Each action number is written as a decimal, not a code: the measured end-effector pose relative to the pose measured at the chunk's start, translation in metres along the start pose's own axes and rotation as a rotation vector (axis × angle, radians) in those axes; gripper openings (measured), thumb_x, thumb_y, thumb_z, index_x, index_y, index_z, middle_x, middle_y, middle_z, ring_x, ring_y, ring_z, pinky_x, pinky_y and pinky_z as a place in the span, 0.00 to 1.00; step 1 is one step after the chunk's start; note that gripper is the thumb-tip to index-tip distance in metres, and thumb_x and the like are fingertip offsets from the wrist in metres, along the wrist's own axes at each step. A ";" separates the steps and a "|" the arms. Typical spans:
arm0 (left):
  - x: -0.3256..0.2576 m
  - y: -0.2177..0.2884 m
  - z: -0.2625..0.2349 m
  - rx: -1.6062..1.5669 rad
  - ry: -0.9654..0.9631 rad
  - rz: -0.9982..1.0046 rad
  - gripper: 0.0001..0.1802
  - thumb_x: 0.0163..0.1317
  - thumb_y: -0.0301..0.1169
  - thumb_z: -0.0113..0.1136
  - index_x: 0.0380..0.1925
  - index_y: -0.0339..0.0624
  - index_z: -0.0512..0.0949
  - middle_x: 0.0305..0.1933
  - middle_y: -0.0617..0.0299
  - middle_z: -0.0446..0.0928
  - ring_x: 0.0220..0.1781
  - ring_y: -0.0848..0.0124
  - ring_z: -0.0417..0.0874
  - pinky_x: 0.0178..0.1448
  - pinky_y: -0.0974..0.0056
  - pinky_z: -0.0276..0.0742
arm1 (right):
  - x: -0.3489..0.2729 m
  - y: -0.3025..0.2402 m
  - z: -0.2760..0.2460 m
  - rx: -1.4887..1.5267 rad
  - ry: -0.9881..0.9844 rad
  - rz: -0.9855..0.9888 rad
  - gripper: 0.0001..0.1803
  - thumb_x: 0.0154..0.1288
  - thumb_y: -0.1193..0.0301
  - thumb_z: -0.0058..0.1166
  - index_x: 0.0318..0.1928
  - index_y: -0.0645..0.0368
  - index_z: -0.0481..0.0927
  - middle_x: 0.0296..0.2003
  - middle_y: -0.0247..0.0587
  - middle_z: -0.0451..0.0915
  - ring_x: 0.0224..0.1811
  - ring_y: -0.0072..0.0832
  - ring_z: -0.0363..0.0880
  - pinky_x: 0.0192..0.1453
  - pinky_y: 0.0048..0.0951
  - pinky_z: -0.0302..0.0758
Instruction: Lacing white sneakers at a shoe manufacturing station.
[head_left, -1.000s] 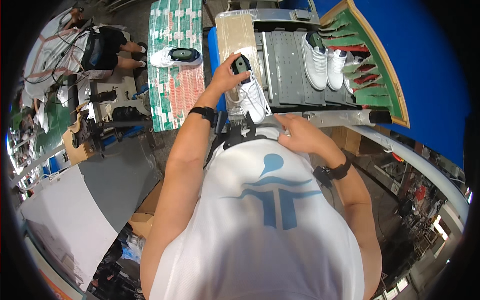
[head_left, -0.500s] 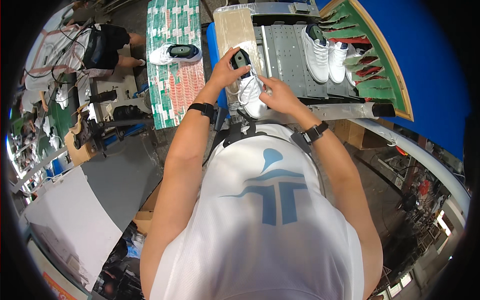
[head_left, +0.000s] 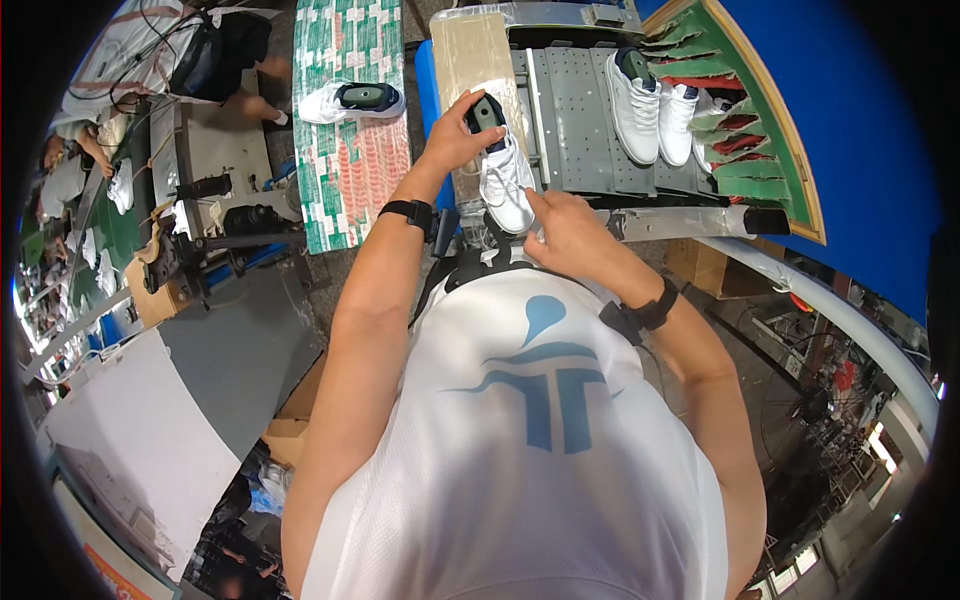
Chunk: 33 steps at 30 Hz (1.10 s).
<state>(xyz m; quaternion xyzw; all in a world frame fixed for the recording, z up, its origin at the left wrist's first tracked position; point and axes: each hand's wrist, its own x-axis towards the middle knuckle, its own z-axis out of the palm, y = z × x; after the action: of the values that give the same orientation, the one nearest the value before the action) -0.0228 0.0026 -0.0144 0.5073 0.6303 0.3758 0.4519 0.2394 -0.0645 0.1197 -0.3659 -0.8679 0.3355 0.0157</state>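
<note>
Left hand (head_left: 455, 143) grips the white shoe (head_left: 513, 215) by its heel, probably to steady it; right hand (head_left: 575, 237)'s beside the laces (head_left: 503, 180), can't tell if it's pinching one.

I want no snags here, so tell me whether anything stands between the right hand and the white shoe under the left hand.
Nothing visible does. The right hand is close beside the white shoe, near its toe end; contact is unclear. The left hand is at the opening, away from that gap.
</note>
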 end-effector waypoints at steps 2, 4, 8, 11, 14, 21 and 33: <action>0.002 -0.001 -0.001 0.009 0.004 0.007 0.51 0.54 0.40 0.86 0.76 0.40 0.72 0.86 0.40 0.60 0.77 0.60 0.77 0.76 0.61 0.75 | 0.010 0.005 -0.001 -0.013 -0.003 -0.014 0.37 0.60 0.66 0.59 0.68 0.74 0.76 0.42 0.62 0.81 0.46 0.57 0.82 0.56 0.52 0.78; 0.003 -0.010 -0.002 0.059 0.011 0.033 0.51 0.52 0.43 0.86 0.76 0.41 0.73 0.86 0.40 0.60 0.76 0.59 0.79 0.76 0.61 0.76 | 0.027 0.008 -0.005 0.046 0.135 -0.159 0.37 0.59 0.67 0.59 0.69 0.71 0.76 0.43 0.60 0.80 0.47 0.55 0.81 0.59 0.52 0.78; 0.003 -0.004 0.003 0.056 0.013 0.025 0.52 0.52 0.44 0.86 0.76 0.42 0.73 0.86 0.39 0.60 0.76 0.58 0.79 0.76 0.61 0.76 | 0.060 0.025 0.016 -0.005 0.076 -0.149 0.38 0.58 0.66 0.58 0.69 0.71 0.76 0.43 0.59 0.80 0.48 0.54 0.81 0.62 0.53 0.76; 0.004 -0.001 0.003 0.102 0.004 0.016 0.52 0.52 0.43 0.87 0.76 0.42 0.73 0.86 0.40 0.60 0.76 0.58 0.79 0.76 0.61 0.76 | 0.068 0.028 0.035 -0.028 0.094 -0.153 0.35 0.55 0.66 0.60 0.64 0.73 0.79 0.41 0.60 0.83 0.47 0.55 0.83 0.59 0.53 0.78; 0.002 0.000 0.002 0.046 0.009 0.032 0.51 0.52 0.43 0.87 0.76 0.43 0.73 0.86 0.40 0.60 0.76 0.58 0.79 0.75 0.60 0.76 | 0.069 0.022 0.036 0.155 0.031 -0.061 0.36 0.56 0.65 0.61 0.64 0.74 0.79 0.41 0.60 0.83 0.47 0.56 0.83 0.57 0.51 0.79; 0.003 -0.014 -0.002 -0.086 -0.041 -0.017 0.48 0.57 0.39 0.86 0.77 0.45 0.72 0.87 0.40 0.57 0.83 0.57 0.68 0.82 0.58 0.68 | 0.015 0.035 0.006 0.244 -0.041 -0.051 0.36 0.58 0.65 0.60 0.66 0.72 0.79 0.42 0.60 0.82 0.46 0.56 0.82 0.56 0.51 0.78; -0.001 0.006 -0.001 -0.011 -0.028 -0.013 0.49 0.56 0.41 0.86 0.76 0.46 0.73 0.86 0.41 0.61 0.82 0.56 0.70 0.81 0.56 0.70 | 0.051 0.032 0.041 0.040 0.061 -0.183 0.37 0.56 0.65 0.61 0.65 0.74 0.78 0.42 0.61 0.82 0.47 0.57 0.82 0.59 0.52 0.77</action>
<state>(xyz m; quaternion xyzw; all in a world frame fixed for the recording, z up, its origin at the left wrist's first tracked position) -0.0223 0.0033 -0.0080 0.5060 0.6250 0.3691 0.4660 0.2105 -0.0389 0.0581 -0.2946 -0.8901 0.3384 0.0801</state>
